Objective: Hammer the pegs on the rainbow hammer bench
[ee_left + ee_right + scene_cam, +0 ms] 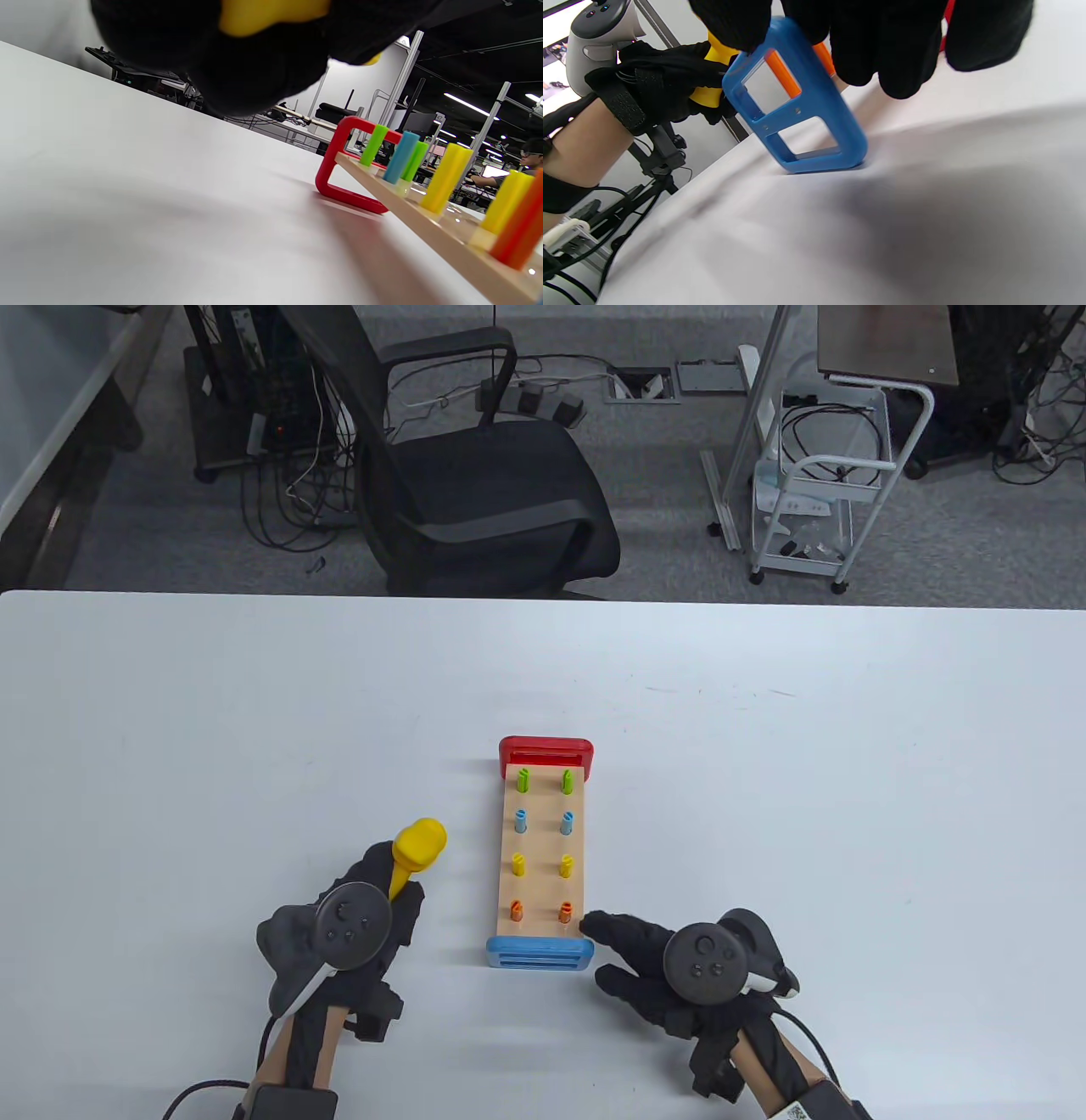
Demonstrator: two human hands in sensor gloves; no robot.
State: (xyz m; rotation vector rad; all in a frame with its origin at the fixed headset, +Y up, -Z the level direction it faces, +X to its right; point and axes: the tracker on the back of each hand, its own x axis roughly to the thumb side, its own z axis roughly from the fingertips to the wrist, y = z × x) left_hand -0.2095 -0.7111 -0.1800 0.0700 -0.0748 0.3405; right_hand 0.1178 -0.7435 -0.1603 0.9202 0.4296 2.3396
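The hammer bench (541, 891) lies in the middle of the table, its red end (545, 751) far and its blue end (540, 954) near. Pairs of green, blue, yellow and orange pegs (540, 911) stand up from the wooden board. My left hand (373, 899) grips the handle of the yellow hammer (420, 844) left of the bench, head pointing away. My right hand (604, 954) is spread at the bench's near right corner, its fingertips (882, 55) touching the blue end (801, 118). The left wrist view shows the hammer handle (271, 12) in my glove and the pegs (445, 178) upright.
The white table (212, 729) stretches wide on all sides of the bench. Beyond its far edge stand a black office chair (484, 500) and a white wire cart (814, 500) on the floor.
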